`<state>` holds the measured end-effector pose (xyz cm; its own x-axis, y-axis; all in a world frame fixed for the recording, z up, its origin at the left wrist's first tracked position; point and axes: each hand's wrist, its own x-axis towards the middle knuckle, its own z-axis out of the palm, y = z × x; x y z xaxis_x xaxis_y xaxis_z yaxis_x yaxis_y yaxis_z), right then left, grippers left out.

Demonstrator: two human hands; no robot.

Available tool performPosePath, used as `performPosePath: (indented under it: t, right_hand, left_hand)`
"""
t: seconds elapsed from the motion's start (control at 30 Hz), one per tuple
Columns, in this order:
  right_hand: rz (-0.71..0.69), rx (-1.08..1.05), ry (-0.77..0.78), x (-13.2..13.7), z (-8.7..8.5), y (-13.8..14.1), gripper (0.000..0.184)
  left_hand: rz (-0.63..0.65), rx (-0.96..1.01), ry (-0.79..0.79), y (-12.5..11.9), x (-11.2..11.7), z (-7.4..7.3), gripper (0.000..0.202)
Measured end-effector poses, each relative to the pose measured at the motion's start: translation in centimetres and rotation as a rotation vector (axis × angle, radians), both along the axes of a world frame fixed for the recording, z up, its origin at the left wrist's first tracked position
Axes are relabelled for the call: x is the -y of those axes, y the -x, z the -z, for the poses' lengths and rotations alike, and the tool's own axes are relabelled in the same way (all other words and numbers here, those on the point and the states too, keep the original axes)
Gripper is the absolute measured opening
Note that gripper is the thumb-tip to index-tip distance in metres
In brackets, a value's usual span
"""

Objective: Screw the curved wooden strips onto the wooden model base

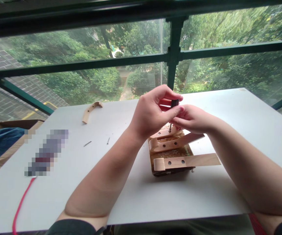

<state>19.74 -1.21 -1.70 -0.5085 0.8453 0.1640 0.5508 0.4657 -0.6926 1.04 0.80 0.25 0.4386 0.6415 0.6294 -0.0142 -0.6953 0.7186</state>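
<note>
My left hand [153, 106] is closed around the black handle of a screwdriver [174, 103]. The shaft points down to a screw in the farthest wooden hook [164, 133]. Against the left fingers, my right hand [192, 118] has its fingers closed beside the shaft and over the hook's right end; what they grip is hidden. That hook lies on a block wrapped in brown tape [171, 153]. Nearer to me, a middle wooden hook [170, 144] and a front wooden hook [187, 161] lie across the same block, each showing two dark screws.
On the white table [131, 195], a loose curved wooden hook [89, 111] lies at the far left. Two screws [87, 143] lie apart near it. A blurred-out object [47, 153] with a red strap [22, 205] is at left. Beyond the table stands a green-framed window [174, 58].
</note>
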Motion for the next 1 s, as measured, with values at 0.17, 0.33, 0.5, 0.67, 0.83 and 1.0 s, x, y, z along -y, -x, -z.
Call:
performPosePath:
  t: [0.17,0.33,0.5,0.67,0.83,1.0]
  right_hand:
    - [-0.005,0.000,-0.011,-0.13,0.27,0.02,0.046]
    - [0.021,0.023,-0.009,-0.15,0.11,0.05,0.051]
    - [0.053,-0.007,0.050,-0.06,-0.09,0.19,0.051]
    - [0.070,-0.039,0.079,0.05,-0.26,0.45,0.049]
    - [0.081,-0.051,0.098,0.07,-0.35,0.54,0.047]
    - [0.067,-0.095,0.148,0.05,-0.33,0.60,0.046]
  left_hand:
    - [0.021,0.005,0.006,-0.14,0.20,-0.07,0.017]
    - [-0.002,-0.017,-0.015,-0.04,0.28,-0.26,0.017]
    - [-0.025,-0.040,-0.043,0.01,0.27,-0.36,0.014]
    - [-0.040,-0.057,-0.059,0.05,0.15,-0.29,0.016]
    - [-0.046,-0.059,-0.073,0.03,0.15,-0.28,0.015]
    - [-0.060,-0.065,-0.076,0.04,0.08,-0.30,0.014]
